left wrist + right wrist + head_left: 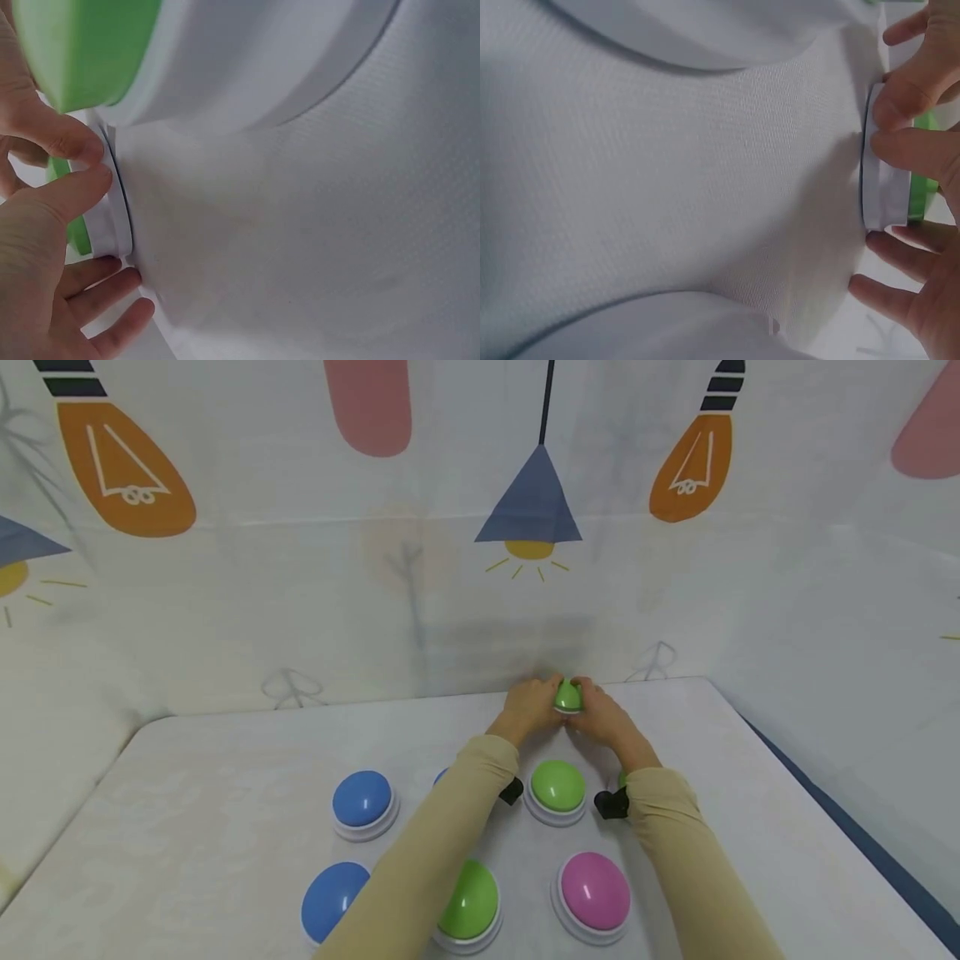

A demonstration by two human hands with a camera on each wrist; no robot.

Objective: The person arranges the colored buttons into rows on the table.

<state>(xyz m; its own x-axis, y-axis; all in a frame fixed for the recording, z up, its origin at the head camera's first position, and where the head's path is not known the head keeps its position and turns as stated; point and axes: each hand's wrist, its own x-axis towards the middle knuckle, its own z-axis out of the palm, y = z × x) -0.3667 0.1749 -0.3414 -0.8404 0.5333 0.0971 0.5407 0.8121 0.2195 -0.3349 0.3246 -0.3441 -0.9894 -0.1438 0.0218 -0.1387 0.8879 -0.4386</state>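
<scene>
Both hands are at the far edge of the table, around a green push button (567, 696) with a domed top and a white base. My left hand (529, 708) grips it from the left, and my right hand (604, 720) from the right. In the left wrist view, the left thumb (86, 191) presses the white base (112, 217) while its other fingers curl round the side. The right wrist view shows the right thumb (911, 150) on the same base, close to the left thumb, with fingers bent along its side. The base sits at the table surface.
Nearer stand another green button (557, 787), a pink button (596, 893), a front green button (471, 902) and two blue buttons (362, 799) at the left. The sleeves partly cover other buttons. A patterned curtain (315, 593) hangs behind the white table (187, 827).
</scene>
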